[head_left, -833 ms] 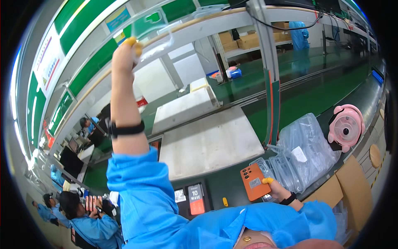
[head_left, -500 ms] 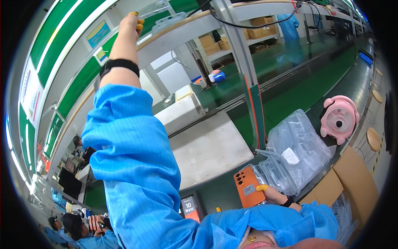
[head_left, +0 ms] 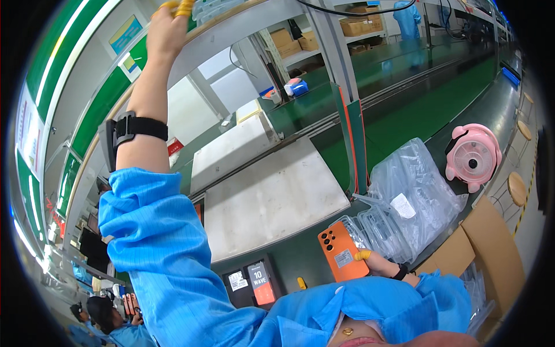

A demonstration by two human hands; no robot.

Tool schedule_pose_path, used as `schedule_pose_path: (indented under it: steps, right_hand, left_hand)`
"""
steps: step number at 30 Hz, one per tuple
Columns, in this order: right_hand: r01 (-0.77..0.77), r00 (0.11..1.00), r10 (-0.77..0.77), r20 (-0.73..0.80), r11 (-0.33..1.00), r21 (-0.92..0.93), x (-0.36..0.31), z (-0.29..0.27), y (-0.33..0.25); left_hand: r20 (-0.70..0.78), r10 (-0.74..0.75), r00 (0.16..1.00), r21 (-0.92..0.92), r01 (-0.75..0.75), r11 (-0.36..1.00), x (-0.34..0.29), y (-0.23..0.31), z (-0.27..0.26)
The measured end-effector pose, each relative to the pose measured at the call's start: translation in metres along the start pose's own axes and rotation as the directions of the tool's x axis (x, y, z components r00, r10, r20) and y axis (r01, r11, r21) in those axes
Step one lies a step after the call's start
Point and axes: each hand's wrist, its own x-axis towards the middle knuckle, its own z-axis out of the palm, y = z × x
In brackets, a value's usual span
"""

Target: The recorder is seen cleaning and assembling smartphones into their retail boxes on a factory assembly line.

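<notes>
My left arm stretches up along the left side. My left hand (head_left: 167,30), with yellow finger covers, is at the top edge, beside clear plastic trays (head_left: 215,8) on the raised shelf. Its covered fingers stand apart and nothing shows between them; their tips are cut off by the frame edge. At lower right, my right hand (head_left: 378,263) grips an orange phone (head_left: 342,252) by its lower right edge, camera side up, a pale label on its back. Next to that hand, clear plastic trays (head_left: 378,230) lie on the bench.
Clear plastic bags (head_left: 425,179), a pink fan (head_left: 473,163) and an open carton (head_left: 491,254) are at right. A dark box (head_left: 231,296) holds a grey-orange printed box (head_left: 263,283); a small yellow piece (head_left: 302,283) lies nearby. A white board (head_left: 277,199) lies mid-bench beside a post (head_left: 330,58). Co-workers sit lower left.
My left hand appears further left and higher against the frame edge. The view has shifted, bringing the dark box fully out from behind my sleeve. The phone stays in my right hand.
</notes>
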Motion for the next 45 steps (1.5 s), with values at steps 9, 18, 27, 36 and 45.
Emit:
schedule_pose_path:
  steps: [9, 18, 27, 36, 45]
  right_hand:
    - [0.000, 0.999, 0.001, 0.051, 1.000, -0.017, 0.011, 0.001, 0.002]
    - [0.110, 0.985, -0.095, 0.143, 0.990, -0.094, 0.003, -0.006, 0.008]
    - [0.165, 0.985, -0.159, 0.061, 0.981, -0.103, 0.000, -0.009, 0.014]
    - [0.337, 0.941, -0.327, 0.084, 0.900, -0.275, -0.004, -0.015, 0.060]
    - [0.559, 0.829, -0.557, 0.051, 0.823, -0.101, -0.033, -0.035, 0.069]
  left_hand:
    - [0.155, 0.110, 0.982, 0.071, -0.123, 0.990, 0.019, 0.008, 0.039]
    - [-0.083, 0.775, 0.626, 0.694, -0.522, 0.496, 0.014, -0.045, -0.026]
    - [0.878, 0.225, 0.423, -0.256, 0.017, 0.967, -0.428, -0.007, 0.000]
    - [0.955, 0.263, 0.133, -0.260, -0.045, 0.965, -0.577, -0.028, -0.029]
    - [0.978, 0.187, 0.091, -0.193, 0.066, 0.979, -0.599, -0.001, -0.072]
